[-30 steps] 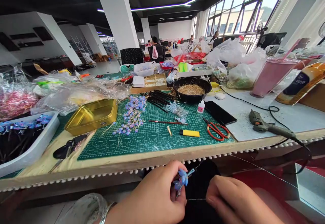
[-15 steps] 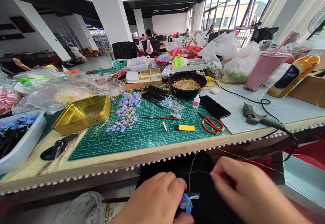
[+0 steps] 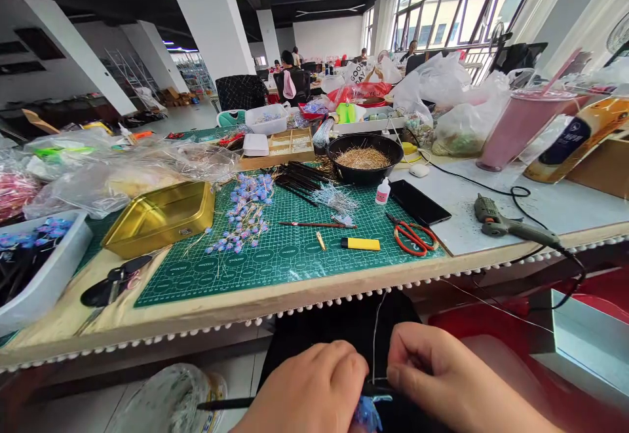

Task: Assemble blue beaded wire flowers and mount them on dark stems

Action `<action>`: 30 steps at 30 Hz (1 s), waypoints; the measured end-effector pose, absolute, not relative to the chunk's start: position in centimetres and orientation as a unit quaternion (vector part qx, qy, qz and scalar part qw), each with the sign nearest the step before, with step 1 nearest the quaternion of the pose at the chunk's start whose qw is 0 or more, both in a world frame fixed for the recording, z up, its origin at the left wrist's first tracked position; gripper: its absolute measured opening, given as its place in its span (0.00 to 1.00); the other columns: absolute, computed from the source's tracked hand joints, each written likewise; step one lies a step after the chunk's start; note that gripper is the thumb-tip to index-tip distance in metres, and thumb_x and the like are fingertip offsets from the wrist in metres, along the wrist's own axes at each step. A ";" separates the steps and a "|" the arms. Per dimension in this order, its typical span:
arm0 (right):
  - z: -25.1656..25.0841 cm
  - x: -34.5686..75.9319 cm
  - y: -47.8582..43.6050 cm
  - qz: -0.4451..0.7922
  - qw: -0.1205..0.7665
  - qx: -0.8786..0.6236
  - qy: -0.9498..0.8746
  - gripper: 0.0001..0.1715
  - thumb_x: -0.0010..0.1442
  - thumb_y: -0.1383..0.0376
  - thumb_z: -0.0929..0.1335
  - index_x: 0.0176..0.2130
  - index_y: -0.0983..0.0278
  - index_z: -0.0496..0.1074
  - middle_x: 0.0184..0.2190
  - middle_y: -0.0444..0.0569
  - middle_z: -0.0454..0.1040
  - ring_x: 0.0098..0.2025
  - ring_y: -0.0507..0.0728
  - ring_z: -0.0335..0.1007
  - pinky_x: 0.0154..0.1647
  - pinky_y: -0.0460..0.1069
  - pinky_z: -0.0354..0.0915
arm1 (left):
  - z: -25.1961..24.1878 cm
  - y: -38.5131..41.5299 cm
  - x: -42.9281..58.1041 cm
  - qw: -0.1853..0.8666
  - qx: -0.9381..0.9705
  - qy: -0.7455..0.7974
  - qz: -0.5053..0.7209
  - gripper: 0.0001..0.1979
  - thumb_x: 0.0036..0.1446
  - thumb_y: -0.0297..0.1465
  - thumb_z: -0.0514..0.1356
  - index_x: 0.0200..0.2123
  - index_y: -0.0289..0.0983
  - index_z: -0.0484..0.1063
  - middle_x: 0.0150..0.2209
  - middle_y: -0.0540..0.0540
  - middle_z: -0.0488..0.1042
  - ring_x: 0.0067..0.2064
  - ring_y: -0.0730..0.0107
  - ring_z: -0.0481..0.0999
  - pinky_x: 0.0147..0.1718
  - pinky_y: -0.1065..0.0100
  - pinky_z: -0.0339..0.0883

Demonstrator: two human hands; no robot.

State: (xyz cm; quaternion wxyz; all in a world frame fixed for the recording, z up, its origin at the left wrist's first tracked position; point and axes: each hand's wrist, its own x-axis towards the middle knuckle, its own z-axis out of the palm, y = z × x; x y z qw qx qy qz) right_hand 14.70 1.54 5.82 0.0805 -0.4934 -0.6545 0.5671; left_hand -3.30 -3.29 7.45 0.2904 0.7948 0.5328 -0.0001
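Observation:
Low in front of the table edge, my left hand [image 3: 314, 387] is closed around a slim black stick [image 3: 226, 405], whose end sticks out to the left. A blue flower [image 3: 367, 414] shows at the stick's other end, beside my left fingers and partly hidden by them. My right hand [image 3: 437, 374] is closed in a pinch close to the flower. Between its fingertips and the stick runs a short stretch of thread [image 3: 386, 380]. Another pale strand [image 3: 376, 338] hangs from the table edge down between my hands.
On the green cutting mat [image 3: 275, 269] lie blue flower sprigs [image 3: 246, 204], black sticks [image 3: 299, 181], a yellow lighter [image 3: 361, 244], red-handled scissors [image 3: 415, 238] and a small glue bottle [image 3: 382, 192]. A glue gun [image 3: 511, 223] rests at right. A clear plastic tub [image 3: 162, 397] stands below the table.
My right hand has moved left and slightly down, closer to my left hand and the flower. My left hand has shifted a little right, still holding the stick.

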 end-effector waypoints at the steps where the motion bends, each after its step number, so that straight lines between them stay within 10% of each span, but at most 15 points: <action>1: 5.8 14.8 1.5 0.581 0.078 -0.491 -0.644 0.09 0.47 0.59 0.61 0.23 0.62 0.60 0.20 0.40 0.58 0.23 0.50 0.52 0.22 0.46 0.49 | 7.5 -3.3 -3.3 0.297 0.789 0.538 0.001 0.16 0.52 0.26 0.64 0.45 0.32 0.74 0.43 0.38 0.78 0.41 0.51 0.77 0.37 0.63 0.67; 30: 5.3 15.7 1.6 0.658 0.108 -0.473 -0.576 0.09 0.49 0.60 0.63 0.24 0.62 0.64 0.16 0.37 0.58 0.19 0.48 0.51 0.20 0.44 0.48 | 8.5 -3.0 -4.0 0.444 0.705 0.553 0.017 0.15 0.54 0.25 0.60 0.47 0.38 0.73 0.45 0.43 0.77 0.45 0.55 0.74 0.42 0.64 0.62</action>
